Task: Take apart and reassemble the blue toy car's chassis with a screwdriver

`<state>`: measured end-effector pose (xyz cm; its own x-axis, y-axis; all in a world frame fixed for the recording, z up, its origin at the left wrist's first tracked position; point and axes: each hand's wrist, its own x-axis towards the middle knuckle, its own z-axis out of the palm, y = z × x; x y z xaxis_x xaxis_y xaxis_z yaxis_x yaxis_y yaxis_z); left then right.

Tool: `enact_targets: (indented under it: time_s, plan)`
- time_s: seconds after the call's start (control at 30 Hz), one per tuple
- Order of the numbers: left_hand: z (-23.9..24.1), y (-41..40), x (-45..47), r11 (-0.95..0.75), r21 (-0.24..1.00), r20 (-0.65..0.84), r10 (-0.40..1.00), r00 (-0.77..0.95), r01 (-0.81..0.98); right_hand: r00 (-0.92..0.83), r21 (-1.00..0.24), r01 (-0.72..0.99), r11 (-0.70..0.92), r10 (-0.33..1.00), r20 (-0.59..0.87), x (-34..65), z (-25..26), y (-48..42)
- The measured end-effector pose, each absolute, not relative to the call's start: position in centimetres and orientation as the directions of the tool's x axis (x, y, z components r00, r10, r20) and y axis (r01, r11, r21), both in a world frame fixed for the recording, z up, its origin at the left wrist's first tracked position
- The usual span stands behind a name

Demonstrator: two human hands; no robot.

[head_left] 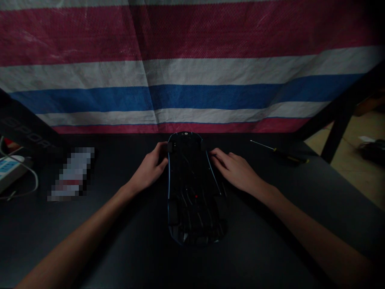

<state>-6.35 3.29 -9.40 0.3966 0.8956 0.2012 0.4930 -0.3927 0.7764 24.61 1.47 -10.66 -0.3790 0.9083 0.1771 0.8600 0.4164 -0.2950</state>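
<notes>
A dark toy car [192, 188] lies upside down in the middle of the black table [270, 224], its underside facing up, with thin blue edges and a small red dot. My left hand [150, 168] curls against the car's far left side near a wheel, fingers closed on it. Resting at the car's far right side, my right hand [234, 170] has its fingers stretched toward the body, touching it.
A screwdriver [279, 152] with a dark and yellow handle lies at the back right. A blurred-out flat object [72, 174] sits left of the car. A white power strip with cable [12, 170] is at the far left. A striped tarp [180, 68] hangs behind the table.
</notes>
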Motion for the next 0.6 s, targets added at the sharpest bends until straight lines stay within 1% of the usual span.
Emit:
enact_targets:
  time_s: [0.6]
  plan:
    - [-9.24,3.26,-6.20,-0.398,0.769,0.209,0.896,0.391,0.501,-0.388,-0.305,0.851,0.428,0.903,0.183,24.84,-11.01,1.58]
